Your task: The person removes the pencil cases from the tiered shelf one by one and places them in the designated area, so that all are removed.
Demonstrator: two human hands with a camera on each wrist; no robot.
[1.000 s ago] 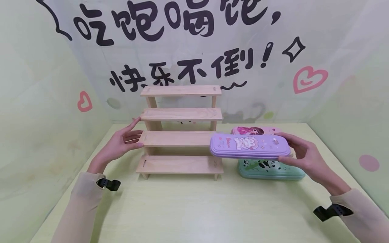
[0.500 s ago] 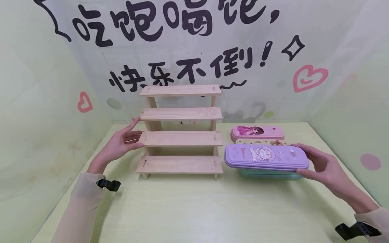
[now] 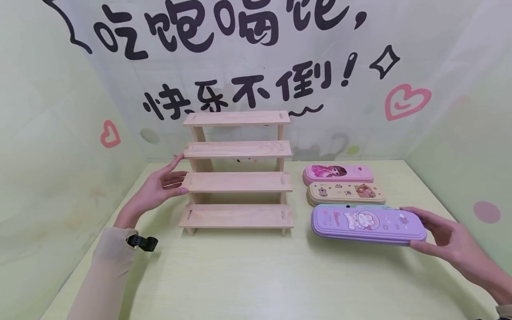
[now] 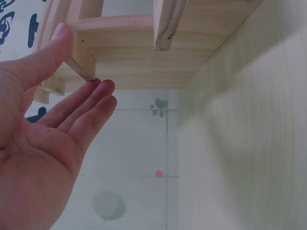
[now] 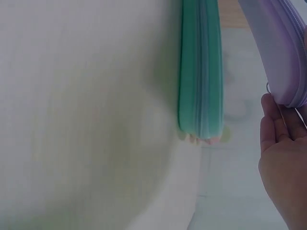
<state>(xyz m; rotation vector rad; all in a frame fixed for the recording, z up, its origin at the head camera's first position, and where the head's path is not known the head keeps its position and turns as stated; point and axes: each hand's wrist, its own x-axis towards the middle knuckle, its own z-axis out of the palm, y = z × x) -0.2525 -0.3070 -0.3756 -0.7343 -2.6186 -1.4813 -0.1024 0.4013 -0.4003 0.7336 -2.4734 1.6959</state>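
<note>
My right hand (image 3: pixel 456 242) grips the right end of a purple zip pencil case (image 3: pixel 360 224) with a bunny print, thumb at the front edge. The case is held in the air, slightly tilted. Below it lies a green pencil case (image 5: pixel 201 72), mostly hidden in the head view but plain in the right wrist view. My left hand (image 3: pixel 154 191) touches the left side of a four-step wooden display rack (image 3: pixel 238 182). Its index fingertip meets the second step from the top and its thumb the third, fingers fairly straight in the left wrist view.
Behind the purple case lie a yellow pencil case (image 3: pixel 346 194) and a pink one (image 3: pixel 338 173) with a girl print, to the right of the rack. A printed cloth wall (image 3: pixel 256 53) closes off the back of the pale table (image 3: pixel 240 275).
My right hand has carried the purple pencil case rightward and nearer to me, away from the rack. The yellow and pink cases now show fully. My left hand stays at the rack.
</note>
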